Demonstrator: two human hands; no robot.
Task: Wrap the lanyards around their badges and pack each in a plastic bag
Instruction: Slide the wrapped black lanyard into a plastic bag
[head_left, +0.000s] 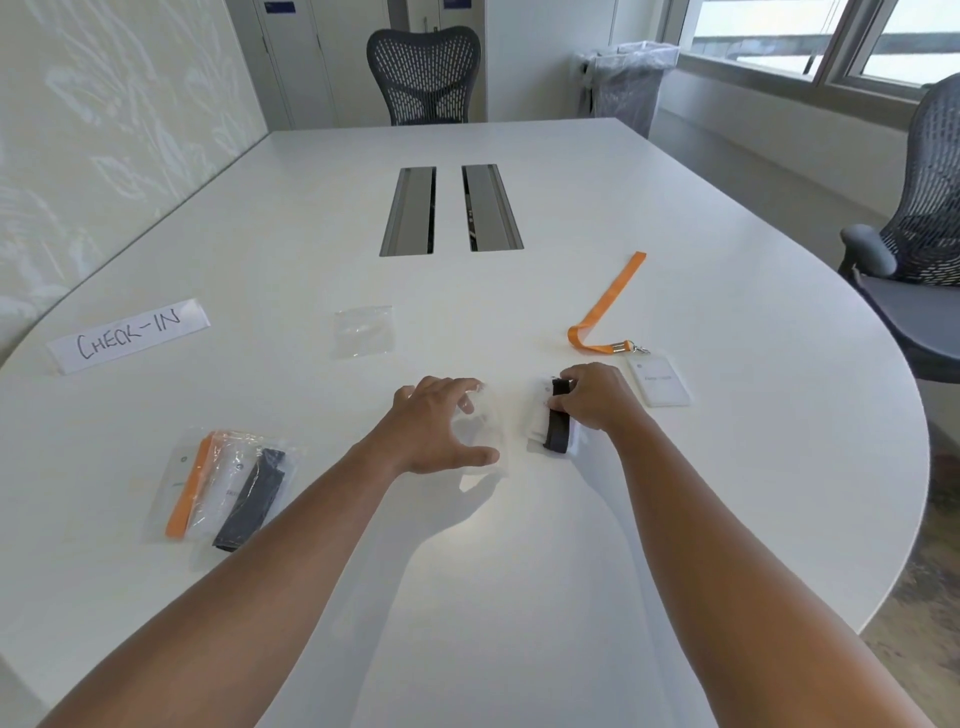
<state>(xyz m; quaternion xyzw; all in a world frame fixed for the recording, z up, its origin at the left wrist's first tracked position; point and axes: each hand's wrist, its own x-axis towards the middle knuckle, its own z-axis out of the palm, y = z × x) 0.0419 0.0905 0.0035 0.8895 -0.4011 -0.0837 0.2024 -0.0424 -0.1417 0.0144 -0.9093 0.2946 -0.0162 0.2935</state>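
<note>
Nearest you, on the left of the white worktop, two packed bags lie overlapping: one holds a badge wound in orange, the other a badge wound in black. Those two look finished.

Mid-worktop, your left hand sits over an empty clear plastic bag, fingers spread and curved, thumb at the near edge and fingertips at the far edge. Grip reads as apart, touching the bag rather than pinching it; whether any finger has caught the film, you cannot tell from here.

Just beside it, your right hand has its fingers curled onto the wrapped badge, a white card with a black lanyard wound round its middle. That grip is clamped on the bundle, which rests on the worktop.

Step in hand, by my reading: bagging the third badge. Next move calls for opening the bag mouth with the left and sliding the bundle in without the wrap loosening.

Farther out, right: an unwrapped badge with its orange lanyard trailing away. Farther left, a spare plastic bag and a "CHECK-IN" sign.
</note>
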